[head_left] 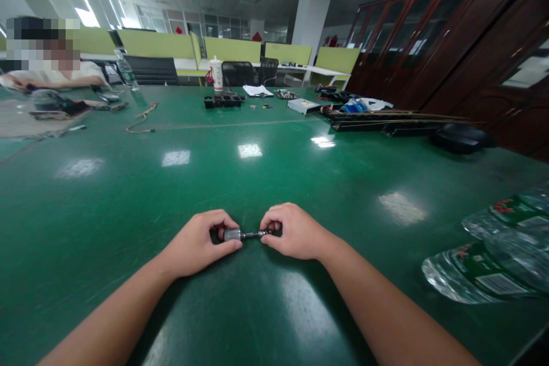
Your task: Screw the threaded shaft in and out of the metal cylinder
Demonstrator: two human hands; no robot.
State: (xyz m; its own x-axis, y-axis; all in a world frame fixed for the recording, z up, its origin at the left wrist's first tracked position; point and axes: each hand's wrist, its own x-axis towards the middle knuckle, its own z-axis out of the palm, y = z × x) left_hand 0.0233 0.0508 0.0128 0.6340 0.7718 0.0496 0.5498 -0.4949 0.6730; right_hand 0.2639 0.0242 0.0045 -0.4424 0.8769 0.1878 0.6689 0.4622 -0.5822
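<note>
A small silver metal cylinder with a thin dark shaft [232,234] lies level between my hands, low over the green table. My left hand [199,243] pinches the thick cylinder end between thumb and fingers. At the shaft's other end, the thumb and fingertips of my right hand [291,231] are closed around a small metal piece at its tip. The exact kind of part is too small to make out, and my fingers cover both of its ends.
Plastic water bottles [480,269] lie at the right. Along the far side are a black part [223,101], a silver box [302,106], long dark rails [377,120] and a white tumbler [217,73]. A person [55,74] sits at the far left, near a cord [141,120].
</note>
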